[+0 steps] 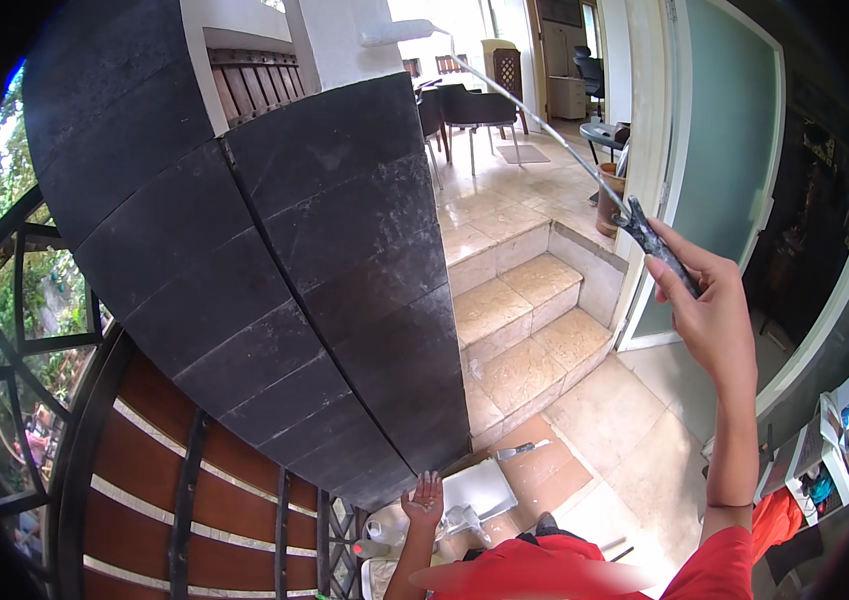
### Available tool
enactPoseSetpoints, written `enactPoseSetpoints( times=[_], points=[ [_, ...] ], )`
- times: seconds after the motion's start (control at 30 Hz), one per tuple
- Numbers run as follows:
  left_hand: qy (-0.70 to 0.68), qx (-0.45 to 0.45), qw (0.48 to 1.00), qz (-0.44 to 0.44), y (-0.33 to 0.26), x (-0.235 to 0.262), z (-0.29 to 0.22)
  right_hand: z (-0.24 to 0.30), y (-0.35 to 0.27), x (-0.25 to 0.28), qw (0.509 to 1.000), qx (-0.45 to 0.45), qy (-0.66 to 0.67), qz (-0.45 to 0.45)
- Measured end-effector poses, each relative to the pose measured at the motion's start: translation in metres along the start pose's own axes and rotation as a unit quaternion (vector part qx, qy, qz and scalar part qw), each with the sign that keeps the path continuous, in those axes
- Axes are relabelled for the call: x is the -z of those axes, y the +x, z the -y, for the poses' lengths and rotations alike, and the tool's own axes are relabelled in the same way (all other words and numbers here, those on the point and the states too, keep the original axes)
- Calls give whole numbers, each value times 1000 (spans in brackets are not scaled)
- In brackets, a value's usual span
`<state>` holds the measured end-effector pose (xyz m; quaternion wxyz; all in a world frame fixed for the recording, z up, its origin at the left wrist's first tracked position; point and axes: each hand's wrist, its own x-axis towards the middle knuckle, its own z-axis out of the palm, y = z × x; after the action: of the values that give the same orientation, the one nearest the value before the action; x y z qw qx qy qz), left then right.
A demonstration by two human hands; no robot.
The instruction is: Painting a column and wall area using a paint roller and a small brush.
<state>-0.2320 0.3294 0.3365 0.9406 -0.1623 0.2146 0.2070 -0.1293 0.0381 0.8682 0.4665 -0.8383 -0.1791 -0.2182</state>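
My right hand (pixel 709 290) is raised and wrapped around the dark, paint-smeared handle of a paint roller (pixel 544 125). The roller's long thin rod slants up to the left, and its white roller head lies against the white upper part of a pillar (pixel 344 50). Below that white part, the pillar is faced with dark grey tiles (pixel 344 200) carrying whitish smudges. Low down, close to the foot of the tiled wall, my left hand (pixel 424 498) holds nothing, its fingers stretched out. Beside it on the floor sits a white paint tray (pixel 479 490).
A scraper-like tool (pixel 522 450) rests on flattened cardboard (pixel 544 480). Bottles (pixel 372 548) stand near the tray. Stone steps (pixel 524 310) rise to a room with chairs (pixel 479 110). A frosted glass door (pixel 724 170) is at right, a wood-and-metal gate (pixel 144 470) at left.
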Motion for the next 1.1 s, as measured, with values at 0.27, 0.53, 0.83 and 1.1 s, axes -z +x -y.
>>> enactPoseSetpoints(
  times=[0.27,0.53,0.83,1.1],
  points=[
    [12,-23,999,-21,4,0,1,0,2,-11,1000,0,-3,25],
    [5,-14,1000,-25,4,3,1,-4,7,-16,999,40,-18,31],
    [19,-35,999,-30,5,2,3,16,12,-10,995,41,-62,62],
    [5,-25,1000,-18,19,14,-8,16,9,-42,998,34,-47,38]
  ],
)
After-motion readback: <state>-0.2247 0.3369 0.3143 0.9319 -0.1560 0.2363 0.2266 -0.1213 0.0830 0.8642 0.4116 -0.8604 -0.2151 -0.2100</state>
